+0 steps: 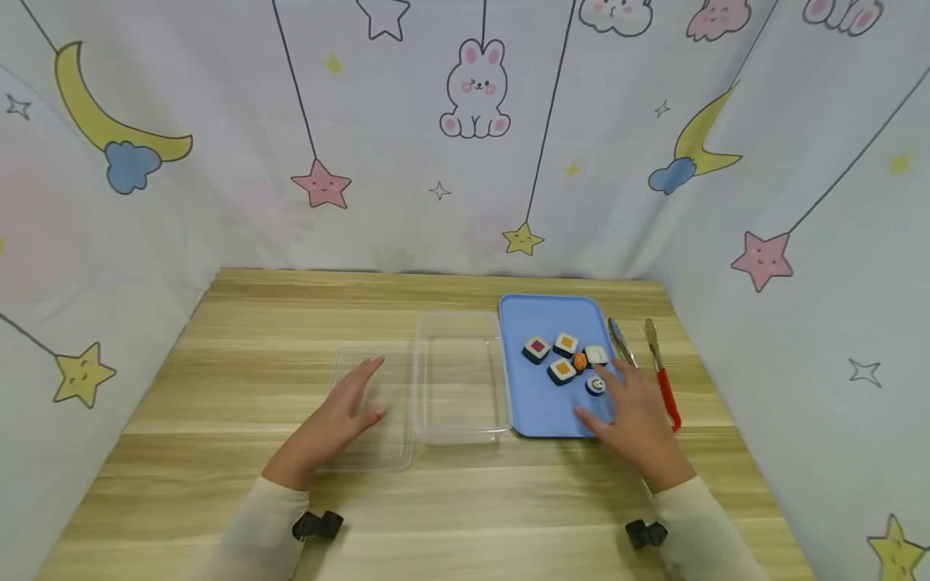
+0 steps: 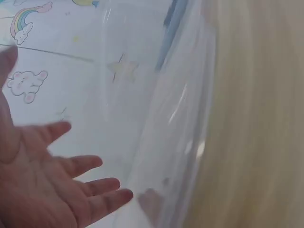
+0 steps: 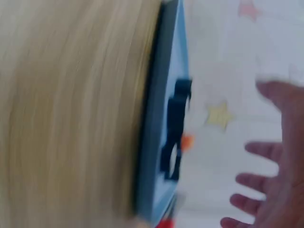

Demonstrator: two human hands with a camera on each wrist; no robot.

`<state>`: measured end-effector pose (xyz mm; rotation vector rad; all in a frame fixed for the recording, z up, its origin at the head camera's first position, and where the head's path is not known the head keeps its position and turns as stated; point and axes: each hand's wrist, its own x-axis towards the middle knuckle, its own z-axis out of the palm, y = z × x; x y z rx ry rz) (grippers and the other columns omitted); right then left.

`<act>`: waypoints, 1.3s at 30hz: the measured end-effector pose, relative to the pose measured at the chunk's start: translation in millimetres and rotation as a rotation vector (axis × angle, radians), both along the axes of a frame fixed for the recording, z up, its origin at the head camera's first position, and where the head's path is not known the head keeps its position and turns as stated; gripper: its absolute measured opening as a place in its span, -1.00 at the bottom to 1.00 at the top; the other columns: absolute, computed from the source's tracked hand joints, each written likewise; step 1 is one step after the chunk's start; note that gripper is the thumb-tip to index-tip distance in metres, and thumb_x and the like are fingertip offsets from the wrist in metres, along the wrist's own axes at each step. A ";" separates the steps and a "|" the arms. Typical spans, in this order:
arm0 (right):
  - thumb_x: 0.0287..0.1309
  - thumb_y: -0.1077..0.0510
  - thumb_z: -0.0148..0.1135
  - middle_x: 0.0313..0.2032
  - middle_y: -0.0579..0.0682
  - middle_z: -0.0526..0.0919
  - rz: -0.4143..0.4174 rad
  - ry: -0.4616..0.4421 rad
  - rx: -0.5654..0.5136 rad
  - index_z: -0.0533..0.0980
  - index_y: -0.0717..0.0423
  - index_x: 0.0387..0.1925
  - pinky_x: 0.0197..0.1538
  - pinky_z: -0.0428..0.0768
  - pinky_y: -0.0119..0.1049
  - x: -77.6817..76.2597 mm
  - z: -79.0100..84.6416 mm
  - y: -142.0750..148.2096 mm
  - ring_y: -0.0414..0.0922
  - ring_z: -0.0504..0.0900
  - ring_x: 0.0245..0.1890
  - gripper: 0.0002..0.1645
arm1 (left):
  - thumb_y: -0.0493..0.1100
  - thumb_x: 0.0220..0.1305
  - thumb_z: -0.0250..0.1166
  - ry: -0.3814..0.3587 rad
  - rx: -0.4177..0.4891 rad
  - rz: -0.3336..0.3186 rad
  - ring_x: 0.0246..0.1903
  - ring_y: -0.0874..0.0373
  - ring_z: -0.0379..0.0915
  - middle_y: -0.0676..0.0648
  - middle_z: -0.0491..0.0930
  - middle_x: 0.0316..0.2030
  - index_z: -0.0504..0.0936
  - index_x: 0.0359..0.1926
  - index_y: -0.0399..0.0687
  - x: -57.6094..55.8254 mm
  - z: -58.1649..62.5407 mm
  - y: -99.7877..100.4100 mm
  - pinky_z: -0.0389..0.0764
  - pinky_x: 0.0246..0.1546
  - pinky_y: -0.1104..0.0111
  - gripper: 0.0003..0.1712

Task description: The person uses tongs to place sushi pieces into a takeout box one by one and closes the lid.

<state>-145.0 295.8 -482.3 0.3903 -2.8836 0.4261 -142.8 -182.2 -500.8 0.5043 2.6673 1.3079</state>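
My right hand point(image 1: 639, 420) nearer, spread, empty | dark-wrapped white sushi pieces point(image 1: 563, 371) to its left, on blue rectangular tray point(image 1: 545, 415) | left hand point(image 1: 334, 424) wide, empty

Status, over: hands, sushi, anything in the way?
Left hand empty, over clear lid. Right hand empty, over blue tray's near right corner. Sushi on tray. No obstacle seen between tray and clear box.

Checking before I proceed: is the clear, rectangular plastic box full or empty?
Empty: the head view shows only wooden tabletop through the box; the small, multicoloured sushi pieces lie on the blue rectangular tray.
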 end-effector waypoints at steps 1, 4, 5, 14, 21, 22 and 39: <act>0.24 -0.20 0.43 0.37 0.43 0.34 -0.046 0.017 -0.056 0.43 0.26 0.39 0.26 0.30 0.46 -1.3 -0.4 5.7 0.45 0.29 0.33 -0.12 | 0.00 0.53 0.23 -0.032 0.103 0.016 0.53 -0.45 -0.10 -0.39 -0.02 0.59 0.06 0.64 -0.10 -1.2 -3.1 5.9 0.09 0.39 -0.39 -0.15; 0.29 -0.02 0.40 0.28 0.48 0.38 -0.214 0.026 -0.186 0.44 0.38 0.31 0.24 0.31 0.42 -5.9 -4.0 27.5 0.51 0.30 0.26 -0.26 | -0.12 0.53 0.24 -0.109 0.306 0.113 0.44 -0.35 0.21 -0.33 0.20 0.52 0.18 0.60 -0.14 -4.9 -10.3 28.6 0.38 0.32 -0.23 -0.25; 0.32 -0.01 0.37 0.27 0.50 0.37 -0.276 0.006 -0.212 0.42 0.39 0.32 0.23 0.32 0.42 -7.1 -5.7 34.9 0.52 0.28 0.25 -0.26 | -0.14 0.51 0.27 -0.117 0.343 0.145 0.40 -0.33 0.29 -0.33 0.26 0.50 0.22 0.58 -0.16 -6.0 -12.4 35.9 0.45 0.29 -0.17 -0.26; 0.40 -0.18 0.24 0.23 0.60 0.34 -0.480 -0.243 -0.241 0.21 0.51 0.45 0.19 0.44 0.38 -27.8 -30.5 77.4 0.50 0.36 0.18 -0.03 | -0.38 0.34 0.37 -0.156 0.574 0.235 0.44 -0.23 0.28 -0.27 0.30 0.49 0.26 0.56 -0.18 -9.8 -28.6 64.8 0.53 0.28 0.08 -0.17; 0.31 -0.07 0.36 -0.07 0.47 0.56 -0.489 -0.137 -0.271 0.47 0.50 0.19 -0.02 0.54 0.22 -45.8 -45.4 81.3 0.34 0.55 -0.07 -0.27 | -0.35 0.38 0.36 -0.186 0.642 0.209 0.48 -0.18 0.23 -0.24 0.28 0.51 0.26 0.56 -0.19 -9.6 -34.9 65.0 0.51 0.27 0.31 -0.20; 0.30 -0.07 0.38 -0.10 0.45 0.57 -0.500 -0.127 -0.274 0.49 0.49 0.16 -0.05 0.54 0.21 -47.4 -47.1 81.0 0.33 0.55 -0.10 -0.28 | -0.35 0.38 0.36 -0.189 0.647 0.210 0.47 -0.19 0.24 -0.24 0.29 0.51 0.27 0.55 -0.21 -9.6 -35.9 65.0 0.51 0.25 0.35 -0.21; 0.27 -0.12 0.43 0.15 0.39 0.59 -0.587 -0.185 -0.443 0.48 0.32 0.33 0.07 0.58 0.17 -36.4 -42.4 84.9 0.31 0.58 0.07 -0.20 | -0.30 0.39 0.38 -0.183 0.629 0.216 0.43 -0.19 0.31 -0.30 0.39 0.43 0.38 0.50 -0.23 -8.0 -39.2 63.1 0.53 0.19 0.41 -0.29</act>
